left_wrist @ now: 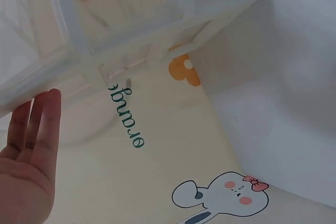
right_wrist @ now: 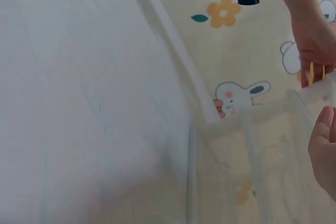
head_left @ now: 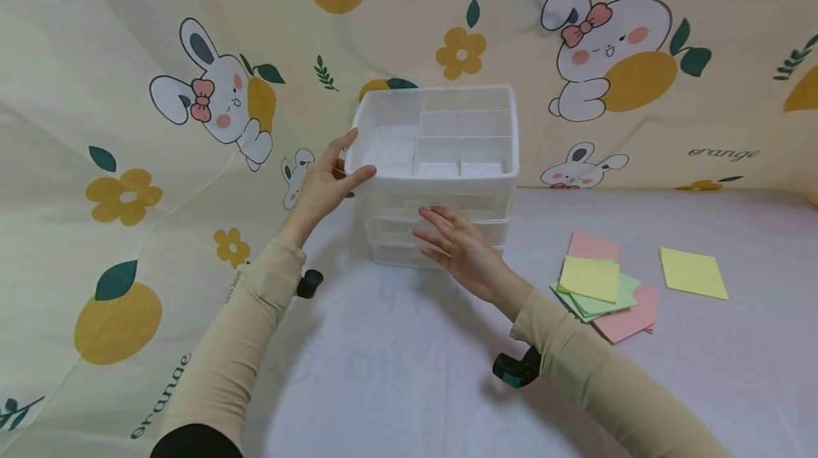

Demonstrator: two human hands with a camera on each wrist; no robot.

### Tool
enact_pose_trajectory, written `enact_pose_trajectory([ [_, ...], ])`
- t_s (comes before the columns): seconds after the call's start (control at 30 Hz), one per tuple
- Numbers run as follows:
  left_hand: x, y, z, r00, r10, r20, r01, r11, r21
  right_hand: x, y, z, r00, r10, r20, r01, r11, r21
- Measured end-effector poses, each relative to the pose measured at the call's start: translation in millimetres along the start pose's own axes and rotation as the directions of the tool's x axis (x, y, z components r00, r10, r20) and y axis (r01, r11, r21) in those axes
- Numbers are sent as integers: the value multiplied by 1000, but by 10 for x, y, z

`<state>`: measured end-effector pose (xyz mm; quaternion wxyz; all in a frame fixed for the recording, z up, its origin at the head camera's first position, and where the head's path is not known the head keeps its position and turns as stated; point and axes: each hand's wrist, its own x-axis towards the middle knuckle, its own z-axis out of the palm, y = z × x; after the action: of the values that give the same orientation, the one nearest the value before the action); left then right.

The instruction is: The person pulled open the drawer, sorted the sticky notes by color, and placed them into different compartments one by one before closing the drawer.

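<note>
A white plastic storage box [head_left: 437, 178] with clear drawers and a compartmented open top stands against the patterned backdrop. My left hand [head_left: 326, 184] holds its upper left side, thumb at the front corner and index finger along the side rim. In the left wrist view, the fingers of the left hand [left_wrist: 34, 150] reach up to the lower edge of a rim. My right hand [head_left: 469, 252] hovers before the drawer fronts, fingers spread and slightly bent, with nothing in it. Only part of the right hand [right_wrist: 324, 150] shows in the right wrist view.
Right of the box, pink paper squares [head_left: 629, 316], green ones [head_left: 629, 291] and a yellow one [head_left: 589, 278] lie overlapped in a loose pile. A separate yellow square [head_left: 693, 273] lies farther right. A pale cloth [head_left: 383, 373] covers the table. Behind rises the rabbit-print backdrop [head_left: 409, 32].
</note>
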<state>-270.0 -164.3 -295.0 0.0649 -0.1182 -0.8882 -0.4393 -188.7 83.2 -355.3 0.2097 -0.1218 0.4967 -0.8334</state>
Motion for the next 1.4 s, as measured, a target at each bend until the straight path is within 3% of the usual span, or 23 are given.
enact_pose_trajectory([
  [0.47,9,4,-22,1000,5,4,-5,1000,-12,-74,-18,34,999,30,43,-32,999,43],
  [1.4,6,-10,-1,1000,0,3,0,1000,-3,-364,-20,40,976,89,201,-86,996,-23],
])
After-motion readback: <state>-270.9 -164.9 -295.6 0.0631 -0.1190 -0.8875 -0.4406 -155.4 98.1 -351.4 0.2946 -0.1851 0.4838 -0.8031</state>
